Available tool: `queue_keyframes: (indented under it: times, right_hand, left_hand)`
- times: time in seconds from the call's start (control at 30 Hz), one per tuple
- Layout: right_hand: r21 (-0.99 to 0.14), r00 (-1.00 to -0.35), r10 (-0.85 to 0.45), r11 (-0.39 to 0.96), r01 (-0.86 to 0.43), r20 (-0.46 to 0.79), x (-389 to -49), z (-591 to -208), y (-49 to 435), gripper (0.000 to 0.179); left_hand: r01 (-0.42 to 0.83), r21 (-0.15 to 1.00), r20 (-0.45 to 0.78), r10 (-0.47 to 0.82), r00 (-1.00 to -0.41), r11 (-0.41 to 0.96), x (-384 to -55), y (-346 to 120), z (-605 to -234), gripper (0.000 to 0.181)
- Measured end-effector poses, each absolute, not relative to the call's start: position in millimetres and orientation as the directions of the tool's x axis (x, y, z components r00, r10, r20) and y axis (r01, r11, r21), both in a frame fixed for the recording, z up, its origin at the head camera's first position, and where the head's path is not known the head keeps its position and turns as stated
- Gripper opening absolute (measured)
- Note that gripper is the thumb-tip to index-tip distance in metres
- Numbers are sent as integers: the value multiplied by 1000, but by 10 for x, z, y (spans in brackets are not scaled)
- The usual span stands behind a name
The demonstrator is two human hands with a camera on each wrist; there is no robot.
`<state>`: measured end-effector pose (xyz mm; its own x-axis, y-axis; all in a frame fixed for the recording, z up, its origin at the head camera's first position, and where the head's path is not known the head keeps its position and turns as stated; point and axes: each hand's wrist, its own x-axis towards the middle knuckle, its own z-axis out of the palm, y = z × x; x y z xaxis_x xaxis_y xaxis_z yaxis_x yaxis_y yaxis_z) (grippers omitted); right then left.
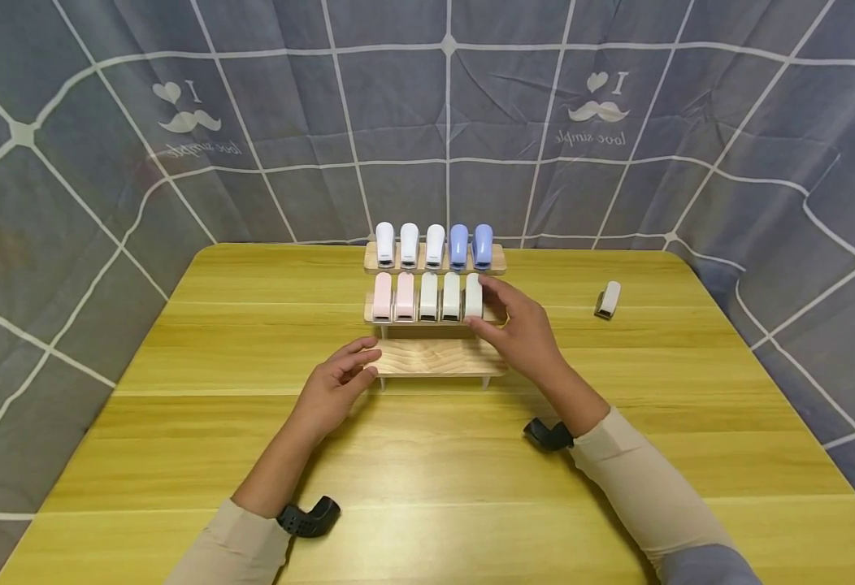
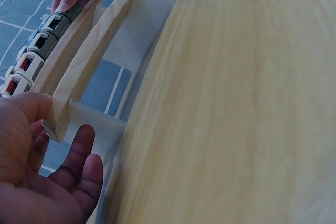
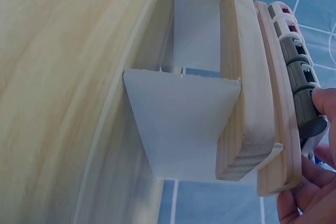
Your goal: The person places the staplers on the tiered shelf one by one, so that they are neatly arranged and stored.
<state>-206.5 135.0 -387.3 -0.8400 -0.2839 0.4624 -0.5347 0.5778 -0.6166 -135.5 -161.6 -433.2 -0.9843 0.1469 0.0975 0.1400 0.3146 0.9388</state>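
Note:
A stepped wooden shelf (image 1: 435, 357) with white supports stands on the table. Its middle tier bears two pink staplers (image 1: 405, 296) and, right of them, pale grey ones (image 1: 430, 296). My right hand (image 1: 526, 329) pinches the rightmost grey stapler (image 1: 474, 297), thumb at its near end and index finger at its far end. That stapler sits beside its neighbour in the right wrist view, at the tier's end (image 3: 278, 177). My left hand (image 1: 332, 390) touches the left end of the lowest board (image 2: 79, 85), fingers loosely bent. Some of its fingertips are hidden by the board.
White staplers (image 1: 409, 244) and blue staplers (image 1: 482, 245) line the top tier. A single pale stapler (image 1: 608, 299) lies on the table (image 1: 654, 382) to the right. A grey curtain with white lines (image 1: 398, 106) hangs round the table's back and sides.

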Motion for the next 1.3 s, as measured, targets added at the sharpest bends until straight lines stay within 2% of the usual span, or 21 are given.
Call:
queue_keyframes:
  times: [0.27,0.67,1.0,1.3]
  right_hand:
    - [-660,-857,-270,550,-512,439,-2064,-3866,1327,62]
    - [-743,-882,-301,478,-469,363,-2112,-3852,1329,70]
    - [-758,-866,-324,426,-494,382,-2124,-3873,1327,66]
    - [-755,-869,-312,436,-490,384,-2137,-3889,1329,67]
  left_hand:
    - [140,939,96,150,-984,314,-1358,-1627,-4342,32]
    - [127,939,85,140,-987,321,-1346,-1621,-4315,31]
    - [135,936,93,143,-985,324,-1362,-1621,-4329,31]
    - [130,940,87,146,-985,314,-1352,-1620,-4319,31]
